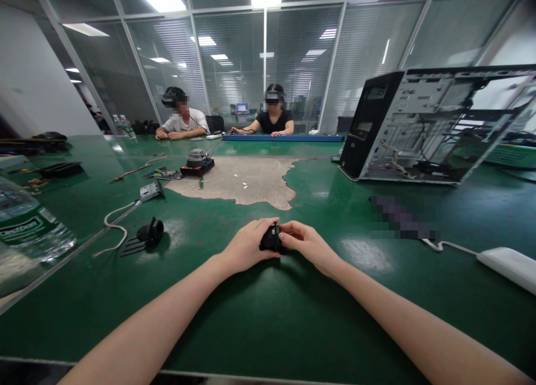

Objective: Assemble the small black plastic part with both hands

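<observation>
Just above the green tabletop [268,312], a small black plastic part [270,239] is held between my two hands; its exact kind I cannot make out. My left hand [249,242] grips it from the left, thumb on the near side and fingers over the top. From the right, my right hand [307,241] pinches its edge between thumb and fingers. Their grip hides much of the part. To the left lies a black plastic piece [148,233] with a round opening and several flat prongs.
An opened computer case [372,128] stands at the right, near a white power strip [508,268]. At the left are a water bottle [36,223], a metal bracket with a cable [149,191] and a heatsink fan [197,160]. Two people sit across the table.
</observation>
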Available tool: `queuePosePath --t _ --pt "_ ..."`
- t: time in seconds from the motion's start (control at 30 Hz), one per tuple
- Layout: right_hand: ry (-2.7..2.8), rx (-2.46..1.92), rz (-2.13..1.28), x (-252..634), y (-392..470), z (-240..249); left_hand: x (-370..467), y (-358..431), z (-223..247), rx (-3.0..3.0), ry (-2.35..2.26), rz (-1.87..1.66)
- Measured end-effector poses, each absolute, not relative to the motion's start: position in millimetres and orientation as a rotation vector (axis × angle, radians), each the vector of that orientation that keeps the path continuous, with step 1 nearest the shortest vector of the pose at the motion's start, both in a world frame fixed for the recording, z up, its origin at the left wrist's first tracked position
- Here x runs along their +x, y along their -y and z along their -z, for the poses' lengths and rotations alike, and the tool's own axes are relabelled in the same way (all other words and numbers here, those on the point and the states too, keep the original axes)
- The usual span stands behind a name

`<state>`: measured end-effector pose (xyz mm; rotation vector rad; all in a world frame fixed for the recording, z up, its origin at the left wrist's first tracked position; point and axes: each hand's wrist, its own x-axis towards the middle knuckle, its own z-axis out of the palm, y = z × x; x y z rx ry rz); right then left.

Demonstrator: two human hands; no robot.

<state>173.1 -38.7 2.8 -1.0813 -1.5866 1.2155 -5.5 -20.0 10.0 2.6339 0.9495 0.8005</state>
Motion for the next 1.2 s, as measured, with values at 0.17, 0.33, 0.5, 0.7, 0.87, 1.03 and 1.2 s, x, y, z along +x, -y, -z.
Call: queuePosePath --t 0.17,0.33,0.5,0.7,0.87,1.03,1.2 --pt "1.616 -1.035 -1.134 172.9 36.3 -2.7 -2.9 19.6 -7.9 2.66 -0.992 -0.807" --pt "1.688 -1.036 -1.065 174.4 35.3 -2.5 -3.3 20.4 -10.0 2.698 -0.911 -0.785" --pt "1.696 -1.027 -1.049 172.6 41.4 -6.3 -5.5 21.9 -14.2 2.714 -0.845 -0.76" --pt "1.675 -1.027 -1.062 171.5 41.9 -8.9 -6.4 19.5 -12.5 2.731 -0.856 -0.743" --pt "1.613 -0.988 -1.123 170.8 36.4 -3.4 -6.0 19.3 -11.3 2.744 -0.855 -0.756" --pt "1.619 -1.007 -1.163 171.0 34.9 -3.5 -5.1 19.5 -11.5 2.745 -0.867 -0.746" --pt "1.679 -0.922 -1.148 172.0 39.0 -6.7 -5.2 19.3 -10.6 2.753 -0.878 -0.747"
